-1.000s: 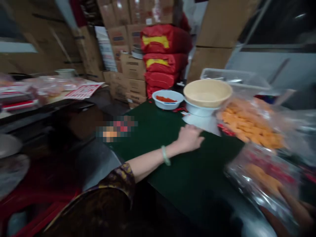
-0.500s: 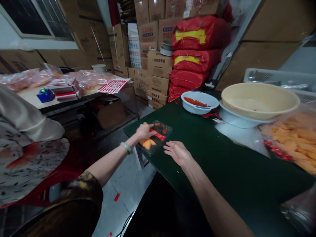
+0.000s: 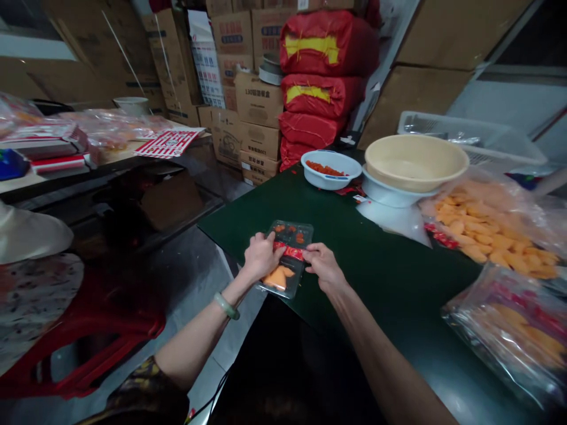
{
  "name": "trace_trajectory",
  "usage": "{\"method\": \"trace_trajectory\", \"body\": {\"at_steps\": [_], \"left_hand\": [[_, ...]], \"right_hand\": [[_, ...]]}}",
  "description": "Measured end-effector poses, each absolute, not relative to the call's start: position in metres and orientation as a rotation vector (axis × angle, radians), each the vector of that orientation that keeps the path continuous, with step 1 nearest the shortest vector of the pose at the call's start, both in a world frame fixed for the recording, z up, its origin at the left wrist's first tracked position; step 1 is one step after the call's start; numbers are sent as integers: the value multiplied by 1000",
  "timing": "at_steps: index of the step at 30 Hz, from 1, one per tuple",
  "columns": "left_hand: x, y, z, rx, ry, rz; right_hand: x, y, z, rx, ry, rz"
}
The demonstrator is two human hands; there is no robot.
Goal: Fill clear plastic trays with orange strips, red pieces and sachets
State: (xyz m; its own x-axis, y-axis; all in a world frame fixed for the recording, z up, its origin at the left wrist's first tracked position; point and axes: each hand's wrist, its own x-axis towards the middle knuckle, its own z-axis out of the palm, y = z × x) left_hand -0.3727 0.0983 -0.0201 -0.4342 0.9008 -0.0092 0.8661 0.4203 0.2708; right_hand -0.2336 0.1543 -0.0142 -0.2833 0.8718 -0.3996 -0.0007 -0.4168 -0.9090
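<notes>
A clear plastic tray (image 3: 290,285) lies at the near left corner of the green table. Small orange-red pieces (image 3: 291,229) sit in its far part, a red packet (image 3: 290,251) lies across the middle, and orange slices (image 3: 279,277) fill the near part. My left hand (image 3: 259,257), a green bangle on its wrist, grips the tray's left side, its thumb at the packet's left end. At the packet's other end, my right hand (image 3: 324,267) pinches with thumb and forefinger, close against the tray's right edge. The fingers partly cover both edges.
A blue bowl of orange-red pieces (image 3: 328,170) stands toward the back, beside a cream basin (image 3: 416,162) on a blue one. Orange slices (image 3: 491,233) in plastic and a clear bag (image 3: 509,330) lie right. A person's sleeve (image 3: 31,233) and red stool (image 3: 88,348) are left.
My right hand has closed from spread fingers onto the packet's right end. My left hand stays at the tray, which now lies straighter. The view has turned right.
</notes>
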Motion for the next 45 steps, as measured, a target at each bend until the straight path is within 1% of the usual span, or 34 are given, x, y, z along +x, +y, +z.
{"method": "trace_trajectory", "body": {"at_steps": [6,9,14,17,20,24,27,30,33,36,40,45], "left_hand": [[-360,95,-24,1541,2518,398],[-351,97,-25,1544,2522,429],[-321,96,-27,1540,2503,460],[-301,103,-25,1684,2299,454],[-281,140,-14,2007,2028,425],[-231,233,-3,2422,1813,438],[-180,301,-10,2567,1641,373],[-146,346,-25,2628,1557,285],[-141,374,-33,2642,1502,175],[-151,400,-27,2631,1487,121],[-158,428,-18,2590,1502,155],[-154,429,-25,2548,1390,284]], "right_hand": [[-226,147,-24,-1237,-843,1876],[-220,144,-23,-1234,-843,1943],[-195,138,-18,-1176,-910,1836],[-152,136,-20,-1173,-888,1693],[-93,126,-26,-1205,-871,1595],[-32,103,-32,-1334,-776,1638],[-13,92,-37,-1359,-655,1652],[-10,90,-39,-1327,-610,1680],[-12,92,-41,-1226,-559,1735],[-18,92,-46,-1106,-487,1730],[-21,95,-49,-1071,-464,1750],[-12,100,-42,-1096,-561,1837]]}}
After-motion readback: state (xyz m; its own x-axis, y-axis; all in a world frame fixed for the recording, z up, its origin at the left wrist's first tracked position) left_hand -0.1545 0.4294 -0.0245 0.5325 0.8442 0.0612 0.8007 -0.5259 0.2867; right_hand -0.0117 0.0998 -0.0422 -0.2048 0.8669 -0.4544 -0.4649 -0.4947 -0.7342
